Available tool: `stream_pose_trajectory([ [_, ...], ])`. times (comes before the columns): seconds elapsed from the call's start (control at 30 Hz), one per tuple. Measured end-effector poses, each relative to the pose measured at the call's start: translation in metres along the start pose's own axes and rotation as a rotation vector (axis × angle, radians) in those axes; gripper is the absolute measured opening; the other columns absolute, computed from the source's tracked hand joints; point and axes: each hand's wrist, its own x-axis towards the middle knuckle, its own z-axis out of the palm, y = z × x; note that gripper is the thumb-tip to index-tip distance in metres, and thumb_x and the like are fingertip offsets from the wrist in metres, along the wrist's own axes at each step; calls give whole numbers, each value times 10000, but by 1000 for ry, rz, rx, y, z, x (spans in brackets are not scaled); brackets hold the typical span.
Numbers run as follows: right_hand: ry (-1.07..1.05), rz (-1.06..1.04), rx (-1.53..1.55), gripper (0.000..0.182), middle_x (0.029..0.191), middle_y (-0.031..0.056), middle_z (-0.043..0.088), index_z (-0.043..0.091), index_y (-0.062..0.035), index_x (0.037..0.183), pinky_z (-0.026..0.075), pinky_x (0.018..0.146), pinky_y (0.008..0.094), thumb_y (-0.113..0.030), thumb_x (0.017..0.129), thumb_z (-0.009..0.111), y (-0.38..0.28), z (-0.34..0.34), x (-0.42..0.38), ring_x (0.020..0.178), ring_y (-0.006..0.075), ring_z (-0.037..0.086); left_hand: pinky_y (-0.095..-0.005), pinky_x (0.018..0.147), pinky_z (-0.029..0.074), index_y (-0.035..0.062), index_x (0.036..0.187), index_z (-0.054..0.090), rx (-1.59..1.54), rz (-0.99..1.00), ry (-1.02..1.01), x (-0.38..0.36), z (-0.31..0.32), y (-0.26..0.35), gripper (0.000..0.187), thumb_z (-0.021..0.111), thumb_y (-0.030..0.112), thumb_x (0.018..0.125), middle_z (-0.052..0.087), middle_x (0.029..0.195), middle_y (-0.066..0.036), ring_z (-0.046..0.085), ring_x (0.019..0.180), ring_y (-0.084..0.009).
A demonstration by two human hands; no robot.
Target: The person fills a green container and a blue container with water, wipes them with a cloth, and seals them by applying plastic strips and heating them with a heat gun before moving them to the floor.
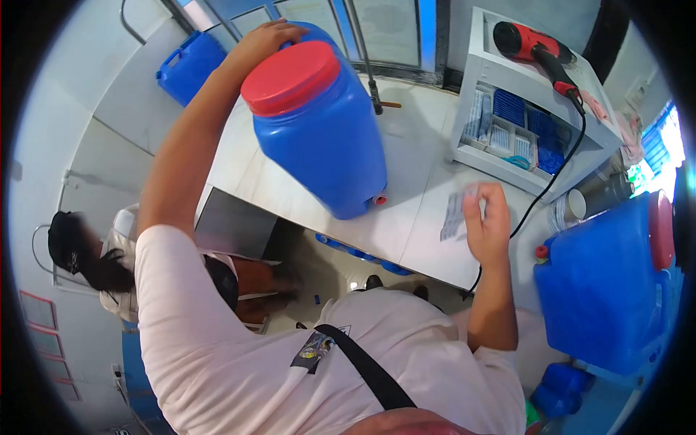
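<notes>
A large blue water container (326, 152) with a wide red screw cap (291, 77) stands on the white tabletop. Up at its far top edge, my left hand (270, 42) has its fingers curled over the blue rim or handle, partly hidden. A small spout hole (380, 198) shows low on the container's near side. My right hand (491, 217), to the right of the container and above the tabletop, pinches a thin, see-through piece of plastic film (453, 217) with greyish printed marks. Blur hides what the print says.
A red and black heat gun (533, 45) lies on a white shelf unit (500, 80) holding baskets of film packs. Its black cord (554, 177) crosses the table. Another blue container (609, 283) stands right. A metal faucet (375, 94) is behind. A person (109, 254) is at left.
</notes>
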Motion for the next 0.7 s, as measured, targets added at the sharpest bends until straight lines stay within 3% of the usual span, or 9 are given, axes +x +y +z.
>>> stream_pose_trajectory([
  [0.1, 69, -374, -268, 224, 869, 73, 598, 559, -34, 934, 467, 831, 300, -214, 933, 692, -14, -1, 55, 843, 176, 576, -447, 1137, 371, 154, 1322, 581, 53, -58, 36, -10, -5, 7, 448, 641, 189, 880, 479, 1478, -110, 394, 1397, -363],
  [0.27, -31, -203, 1, 264, 843, 34, 582, 549, -35, 918, 456, 815, 285, -243, 924, 711, -47, -10, 105, 836, 131, 548, -437, 1102, 394, 132, 1407, 465, 238, -150, 179, -24, -86, 14, 576, 696, 143, 880, 435, 1496, -167, 439, 1368, -322],
  [0.33, -79, -235, 100, 266, 831, 7, 565, 551, -36, 933, 441, 780, 260, -258, 940, 696, -44, -11, 125, 800, 108, 507, -408, 1030, 464, 63, 1410, 477, -566, -275, 297, -23, -132, 92, 519, 577, 48, 900, 533, 1360, -192, 543, 1241, -299],
  [0.4, -157, -284, 197, 257, 833, -1, 560, 551, -36, 946, 436, 771, 251, -255, 950, 685, -65, -7, 137, 795, 100, 496, -391, 981, 502, 23, 1382, 489, -765, -154, 284, -22, -134, 131, 476, 566, 34, 912, 613, 1262, -165, 614, 1137, -268],
  [0.47, -301, -420, 304, 228, 836, -15, 556, 553, -31, 989, 432, 754, 235, -235, 972, 654, -82, -6, 151, 796, 81, 494, -396, 1028, 463, 17, 1419, 440, -728, 119, 313, -13, -114, 152, 518, 585, 57, 924, 551, 1329, -192, 562, 1204, -255],
  [0.5, -310, -424, 307, 228, 836, -15, 556, 553, -31, 989, 432, 754, 235, -235, 972, 654, -88, -8, 156, 796, 81, 494, -396, 1028, 463, 17, 1419, 440, -725, 109, 317, -7, -102, 165, 518, 585, 57, 924, 551, 1329, -192, 562, 1204, -255],
  [0.57, -428, -482, 212, 198, 841, -14, 551, 560, -28, 1008, 435, 749, 229, -198, 970, 655, -101, -13, 165, 806, 81, 513, -407, 1087, 397, 11, 1475, 333, -1334, 277, 260, 1, -85, 181, 705, 681, 188, 888, 467, 1381, -235, 490, 1277, -298],
  [0.63, -480, -511, 349, 249, 908, -8, 591, 588, -39, 1045, 450, 754, 256, -279, 990, 620, -110, -15, 171, 820, 104, 541, -400, 1068, 409, 29, 1415, 408, -1345, 207, 191, -8, -87, 187, 618, 700, 182, 892, 503, 1360, -179, 506, 1262, -267],
  [0.7, -570, -481, 266, 259, 914, -16, 513, 532, -32, 1038, 384, 735, 195, -288, 1012, 564, -116, -23, 175, 812, 54, 462, -393, 1049, 420, 47, 1355, 484, -1358, 138, 119, -12, -91, 186, 532, 718, 177, 895, 539, 1339, -123, 522, 1246, -235],
])
